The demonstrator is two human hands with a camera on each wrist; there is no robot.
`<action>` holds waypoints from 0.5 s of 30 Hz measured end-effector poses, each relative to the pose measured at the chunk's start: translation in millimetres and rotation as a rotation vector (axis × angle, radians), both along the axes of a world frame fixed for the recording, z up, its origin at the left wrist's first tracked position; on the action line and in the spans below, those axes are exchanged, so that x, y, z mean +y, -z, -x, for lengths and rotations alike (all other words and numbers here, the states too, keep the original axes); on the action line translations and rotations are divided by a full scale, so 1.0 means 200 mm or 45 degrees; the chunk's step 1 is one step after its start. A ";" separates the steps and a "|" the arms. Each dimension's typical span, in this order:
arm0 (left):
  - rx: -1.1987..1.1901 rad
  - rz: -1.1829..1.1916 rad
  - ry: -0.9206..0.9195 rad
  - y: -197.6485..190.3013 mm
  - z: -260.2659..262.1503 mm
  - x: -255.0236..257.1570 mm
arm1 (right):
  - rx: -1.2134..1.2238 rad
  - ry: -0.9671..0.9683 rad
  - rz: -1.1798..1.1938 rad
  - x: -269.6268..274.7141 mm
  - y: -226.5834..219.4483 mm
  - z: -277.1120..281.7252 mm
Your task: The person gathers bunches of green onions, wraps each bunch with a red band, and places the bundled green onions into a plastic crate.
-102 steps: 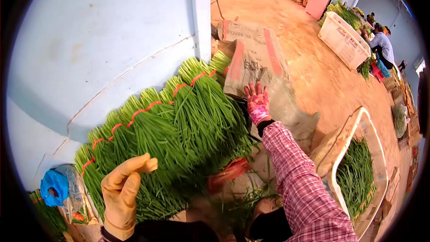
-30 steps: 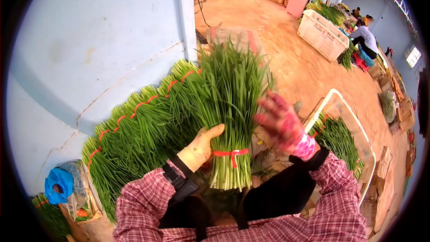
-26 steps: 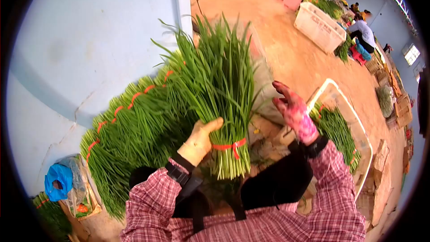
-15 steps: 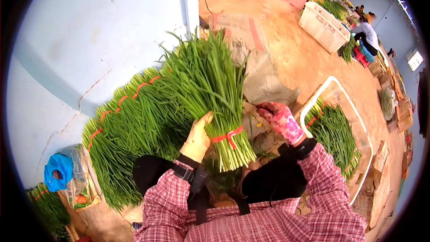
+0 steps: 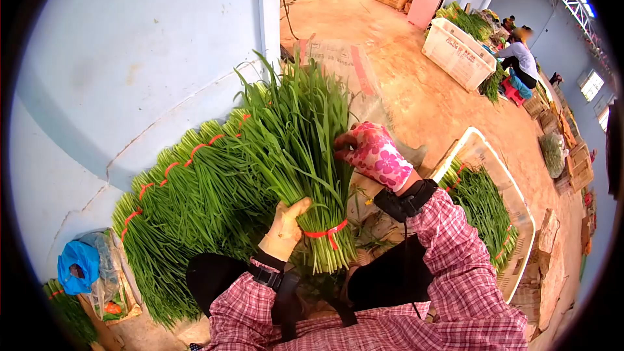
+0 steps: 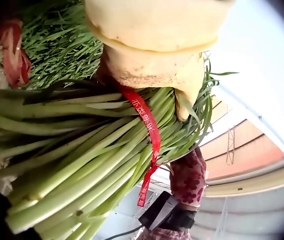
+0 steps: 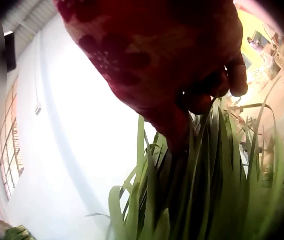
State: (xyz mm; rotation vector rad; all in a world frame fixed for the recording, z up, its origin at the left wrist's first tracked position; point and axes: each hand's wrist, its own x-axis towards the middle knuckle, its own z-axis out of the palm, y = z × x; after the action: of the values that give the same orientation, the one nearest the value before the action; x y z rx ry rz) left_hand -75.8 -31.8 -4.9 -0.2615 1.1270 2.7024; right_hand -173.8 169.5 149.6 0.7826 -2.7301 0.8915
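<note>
A bunch of garlic chives (image 5: 299, 130) stands upright before me, its leaves fanned upward and its pale cut stems pointing down. Around its lower part runs a knotted red tie (image 5: 327, 233), with printed characters visible in the left wrist view. My left hand (image 5: 285, 229), in a cream glove, grips the bunch from the left just above the tie, thumb in front. At the right edge of the leaves, my right hand (image 5: 376, 156), in a pink floral glove, has its fingers curled. The right wrist view shows its thumb and fingers pinching some leaves (image 7: 209, 175).
Tied chive bunches (image 5: 201, 188) lie in a row along the blue wall (image 5: 149, 58). To the right stands a white crate (image 5: 528, 240) holding more bunches. A printed sack (image 5: 338, 58) lies ahead. Another person (image 5: 522, 52) sits beside a farther crate (image 5: 455, 55).
The left hand, first raised and holding nothing, now grips a tied bunch. My right hand has left the sack and come in to the bunch's leaves, pinching some of them.
</note>
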 end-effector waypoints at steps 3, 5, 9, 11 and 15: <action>-0.004 0.015 0.034 0.00 0.01 -0.02 | -0.079 0.015 0.134 0.01 0.08 0.01; -0.103 0.015 0.023 0.00 0.01 -0.02 | -0.332 0.085 0.919 0.02 0.16 0.01; -0.034 0.197 -0.121 0.09 0.01 -0.02 | -0.549 0.202 1.577 0.17 0.15 0.00; -0.012 0.171 -0.121 0.11 0.02 -0.02 | -0.545 0.278 0.946 0.21 0.10 -0.03; -0.120 0.162 -0.060 0.07 0.02 -0.02 | -0.743 0.097 0.943 0.12 0.10 -0.19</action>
State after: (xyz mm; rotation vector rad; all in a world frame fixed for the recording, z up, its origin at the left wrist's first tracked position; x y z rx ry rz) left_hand -80.7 -35.1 -18.1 -0.4356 1.2821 2.6309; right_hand -136.5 193.8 128.9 0.2857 -2.4499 2.1925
